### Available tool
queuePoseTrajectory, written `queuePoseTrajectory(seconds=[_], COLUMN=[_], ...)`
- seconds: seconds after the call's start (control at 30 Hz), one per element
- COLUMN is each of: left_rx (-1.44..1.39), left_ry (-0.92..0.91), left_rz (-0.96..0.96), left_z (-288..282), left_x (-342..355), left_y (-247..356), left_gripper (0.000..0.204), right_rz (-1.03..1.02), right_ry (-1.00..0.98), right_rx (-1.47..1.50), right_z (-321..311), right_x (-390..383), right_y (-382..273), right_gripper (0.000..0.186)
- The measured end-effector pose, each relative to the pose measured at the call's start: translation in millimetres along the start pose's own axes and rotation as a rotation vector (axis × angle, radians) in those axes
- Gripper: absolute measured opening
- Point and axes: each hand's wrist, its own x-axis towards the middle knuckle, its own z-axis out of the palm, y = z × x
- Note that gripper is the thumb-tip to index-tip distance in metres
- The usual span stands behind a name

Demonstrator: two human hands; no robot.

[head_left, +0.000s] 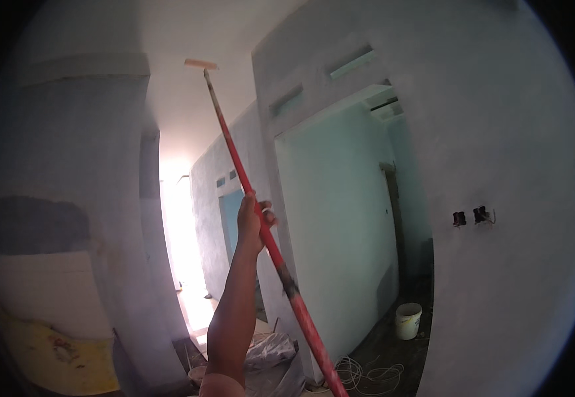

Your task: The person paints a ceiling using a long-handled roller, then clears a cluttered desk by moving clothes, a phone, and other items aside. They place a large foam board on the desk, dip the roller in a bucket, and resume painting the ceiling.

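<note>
My left hand is closed around a long red extension pole, with the arm raised from the lower edge. The pole slants from the lower right up to the far left. At its top end a paint roller is set crosswise, up by the pale ceiling; whether it touches the ceiling I cannot tell. A dark joint shows on the pole below my hand. The pole's lower end runs out of the picture, and my right hand is out of sight.
A doorway opens right of the pole onto a light green wall. Inside stand a white bucket and loose white cable on the floor. Plastic sheeting lies below my forearm. Two open socket boxes sit in the right wall.
</note>
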Motion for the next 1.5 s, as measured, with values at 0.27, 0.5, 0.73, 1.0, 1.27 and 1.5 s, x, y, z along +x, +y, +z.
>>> queuePoseTrajectory(seconds=[0.27, 0.5, 0.73, 1.0, 1.27, 1.5], left_rx=[0.073, 0.265, 0.29, 0.389, 0.382, 0.35], left_ry=[0.077, 0.041, 0.094, 0.056, 0.06, 0.016], left_rz=[-0.047, 0.062, 0.123, 0.121, 0.137, 0.173], left_z=[16, -11, -8, -21, -29, -29], left_x=[-14, 61, 69, 57, 64, 77], left_y=[-58, -28, -17, -23, -15, -11], left_gripper=[0.03, 0.021, 0.031, 0.036, 0.031, 0.035], right_rz=[-0.508, -0.621, -0.745, -0.785, -0.758, -0.696], right_ry=[0.33, 0.24, 0.299, 0.325, 0.222, 0.159], right_rx=[0.055, 0.358, 0.399, 0.436, 0.514, 0.497], right_z=[-94, -76, -123, -134, -125, -133], right_x=[133, 136, 137, 165, 180, 182], right_y=[-239, -232, -312, -347, -366, -372], right_gripper=[0.037, 0.036, 0.029, 0.024, 0.032, 0.032])
